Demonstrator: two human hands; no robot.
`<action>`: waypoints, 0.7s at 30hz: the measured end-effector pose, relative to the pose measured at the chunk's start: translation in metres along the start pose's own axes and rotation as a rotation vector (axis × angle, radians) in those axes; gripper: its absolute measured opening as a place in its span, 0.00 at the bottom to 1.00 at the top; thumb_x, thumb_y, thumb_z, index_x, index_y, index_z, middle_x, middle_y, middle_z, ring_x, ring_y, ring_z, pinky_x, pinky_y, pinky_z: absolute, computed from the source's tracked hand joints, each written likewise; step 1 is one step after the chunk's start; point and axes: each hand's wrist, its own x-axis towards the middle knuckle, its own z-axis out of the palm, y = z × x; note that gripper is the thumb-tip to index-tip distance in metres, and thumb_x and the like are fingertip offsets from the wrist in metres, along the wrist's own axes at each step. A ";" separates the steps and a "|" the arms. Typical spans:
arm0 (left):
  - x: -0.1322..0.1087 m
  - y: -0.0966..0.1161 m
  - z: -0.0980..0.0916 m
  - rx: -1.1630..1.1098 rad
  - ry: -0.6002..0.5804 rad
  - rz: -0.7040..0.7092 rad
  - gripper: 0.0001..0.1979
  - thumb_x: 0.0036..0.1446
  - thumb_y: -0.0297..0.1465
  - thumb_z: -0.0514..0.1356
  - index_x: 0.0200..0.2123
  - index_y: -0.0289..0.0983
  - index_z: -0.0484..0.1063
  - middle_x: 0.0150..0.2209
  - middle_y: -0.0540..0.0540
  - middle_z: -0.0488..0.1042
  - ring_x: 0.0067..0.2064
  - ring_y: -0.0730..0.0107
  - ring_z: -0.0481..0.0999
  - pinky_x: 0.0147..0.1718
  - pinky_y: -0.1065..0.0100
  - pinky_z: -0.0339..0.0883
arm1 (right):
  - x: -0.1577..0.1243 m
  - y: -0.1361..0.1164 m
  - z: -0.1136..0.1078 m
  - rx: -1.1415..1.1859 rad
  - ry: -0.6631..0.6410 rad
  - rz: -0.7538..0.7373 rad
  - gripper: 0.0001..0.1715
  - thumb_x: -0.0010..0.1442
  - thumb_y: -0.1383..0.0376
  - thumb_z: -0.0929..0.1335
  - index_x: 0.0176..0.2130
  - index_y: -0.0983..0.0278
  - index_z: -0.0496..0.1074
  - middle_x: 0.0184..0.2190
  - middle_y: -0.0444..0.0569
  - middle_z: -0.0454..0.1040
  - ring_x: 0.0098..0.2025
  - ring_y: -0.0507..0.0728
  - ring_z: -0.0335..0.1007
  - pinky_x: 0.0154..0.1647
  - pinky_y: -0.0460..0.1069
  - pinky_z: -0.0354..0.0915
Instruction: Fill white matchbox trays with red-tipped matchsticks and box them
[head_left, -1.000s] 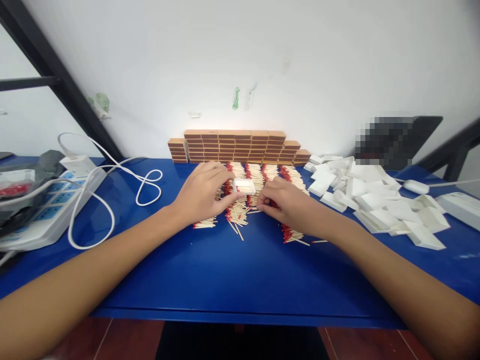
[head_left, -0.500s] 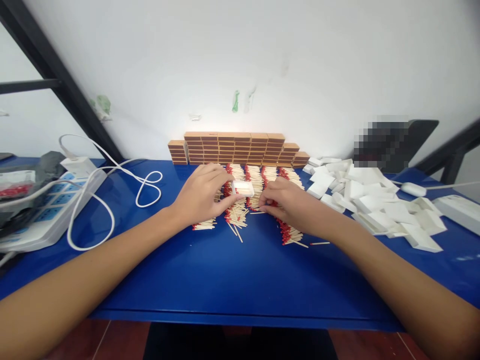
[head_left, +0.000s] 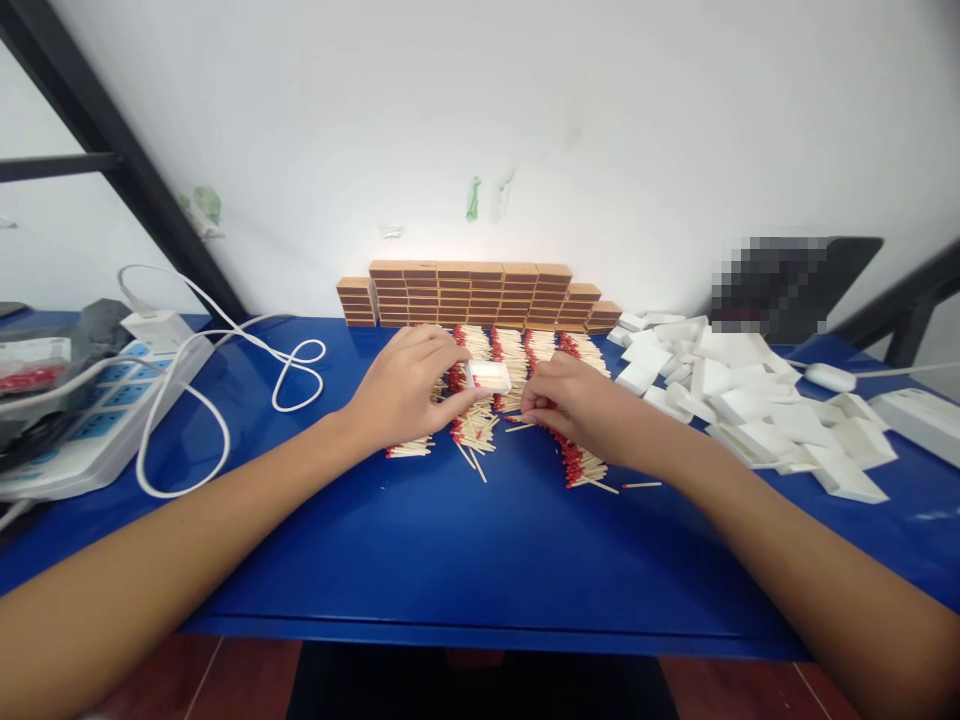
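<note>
Just right of the tray (head_left: 491,378), over matches (head_left: 583,466), we note the right hand (head_left: 566,398) curled, grasp indeterminate; the left hand (head_left: 409,385) grips the tray, long axis toward the right.

At the left of the blue surface (head_left: 487,570), a white power strip (head_left: 94,428) with blue sockets bears a white adapter (head_left: 159,330); a white cable (head_left: 228,440) loops alongside. At the far right, a partly pixelated black panel (head_left: 844,285) stands near the pale wall (head_left: 337,120). Reddish floor tiles (head_left: 251,675) show below.
</note>
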 end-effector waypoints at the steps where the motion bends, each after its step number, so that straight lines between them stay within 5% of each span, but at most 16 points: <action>1: 0.000 0.000 0.000 0.006 -0.001 0.003 0.20 0.66 0.47 0.64 0.46 0.35 0.76 0.42 0.40 0.82 0.49 0.54 0.79 0.50 0.53 0.71 | 0.000 0.000 0.000 -0.002 -0.001 0.005 0.09 0.68 0.70 0.67 0.34 0.62 0.74 0.35 0.53 0.75 0.42 0.61 0.65 0.43 0.54 0.61; 21: 0.001 0.000 -0.002 0.029 -0.043 -0.018 0.21 0.66 0.49 0.64 0.45 0.34 0.76 0.41 0.40 0.83 0.48 0.54 0.79 0.49 0.55 0.70 | -0.001 -0.009 -0.023 -0.021 0.156 0.037 0.14 0.72 0.57 0.66 0.35 0.60 0.72 0.36 0.52 0.74 0.42 0.63 0.67 0.45 0.57 0.63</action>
